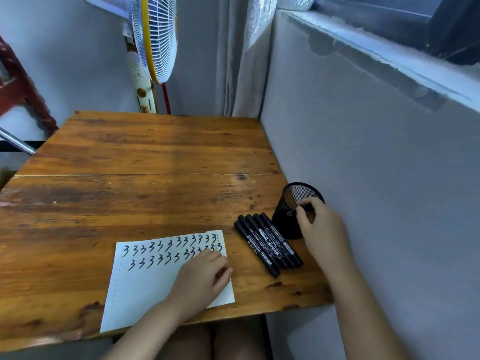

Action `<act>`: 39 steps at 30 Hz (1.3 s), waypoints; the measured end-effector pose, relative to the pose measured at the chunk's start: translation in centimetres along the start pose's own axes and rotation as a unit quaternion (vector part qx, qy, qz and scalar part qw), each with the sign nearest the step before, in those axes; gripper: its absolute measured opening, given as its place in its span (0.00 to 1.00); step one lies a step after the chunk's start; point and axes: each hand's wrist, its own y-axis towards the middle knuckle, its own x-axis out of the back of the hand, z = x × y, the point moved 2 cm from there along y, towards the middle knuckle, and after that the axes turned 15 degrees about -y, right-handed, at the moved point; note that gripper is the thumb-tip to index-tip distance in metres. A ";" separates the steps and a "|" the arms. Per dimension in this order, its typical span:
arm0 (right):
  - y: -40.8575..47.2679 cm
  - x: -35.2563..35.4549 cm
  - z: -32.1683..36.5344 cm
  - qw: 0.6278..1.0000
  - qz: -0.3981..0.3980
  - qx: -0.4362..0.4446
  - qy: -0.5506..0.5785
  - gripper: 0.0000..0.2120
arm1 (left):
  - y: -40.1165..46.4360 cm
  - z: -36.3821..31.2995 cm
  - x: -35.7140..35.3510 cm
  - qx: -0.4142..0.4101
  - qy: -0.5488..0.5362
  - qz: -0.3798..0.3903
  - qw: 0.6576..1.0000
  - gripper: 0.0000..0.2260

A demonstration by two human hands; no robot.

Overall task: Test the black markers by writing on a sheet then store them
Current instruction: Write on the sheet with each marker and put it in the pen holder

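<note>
A white sheet [145,287] lies at the table's front edge, with three rows of black "3" marks across its top. My left hand [201,281] rests palm down on the sheet's right part, holding nothing. Several capped black markers [268,244] lie side by side on the wood just right of the sheet. Behind them a black mesh pen holder [287,224] stands, tilted towards me. My right hand [320,227] pinches its near rim between thumb and fingers. No marker shows inside the holder.
The wooden table [145,162] is bounded on the right by a grey wall [376,178] close to the holder. A standing fan [153,48] stands behind the far edge. My knees show under the front edge.
</note>
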 end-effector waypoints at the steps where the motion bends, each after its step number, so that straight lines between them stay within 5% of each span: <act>1: -0.1 0.1 -0.1 1.000 0.006 -0.005 0.004 0.12 | 0.1 0.0 0.0 -0.001 -0.002 -0.005 1.000 0.17; 4: -1.2 1.3 0.2 0.999 -0.032 -0.017 0.030 0.20 | 0.1 0.1 -0.1 -0.003 -0.009 -0.012 1.000 0.16; 6: -2.6 1.4 0.9 0.997 -0.052 0.002 0.059 0.15 | 0.0 0.1 -0.1 -0.003 -0.011 -0.015 1.000 0.15; 11: -5.6 -3.8 2.6 0.985 0.134 0.063 -0.086 0.13 | 0.0 0.0 0.0 0.001 -0.008 -0.017 1.000 0.16; 19: -5.7 -5.1 3.6 0.973 0.139 0.083 -0.166 0.15 | -0.1 -0.4 0.3 -0.001 -0.006 -0.019 1.000 0.09; 24: -4.4 -1.6 3.7 0.990 0.095 0.087 -0.061 0.11 | -0.1 -1.4 2.2 0.068 -0.157 -0.106 0.979 0.03; 27: -4.7 0.5 4.3 0.981 0.140 0.125 0.056 0.04 | -0.3 -2.7 4.3 0.042 -0.123 -0.176 0.976 0.18; 29: -5.3 1.0 5.1 0.961 0.194 0.140 0.136 0.03 | -0.4 -3.2 5.3 0.038 -0.077 -0.135 0.987 0.22; 32: -5.9 0.7 6.1 0.929 0.235 0.072 0.277 0.05 | -1.0 -2.8 5.6 0.001 -0.024 -0.063 0.998 0.12; 35: -6.7 -0.4 7.6 0.832 0.323 -0.038 0.450 0.09 | -1.9 -2.8 5.3 0.039 -0.028 -0.001 0.999 0.11; 39: -8.0 -1.6 9.5 0.823 0.407 0.053 0.393 0.16 | -2.4 -3.7 5.5 0.076 -0.121 0.124 0.982 0.14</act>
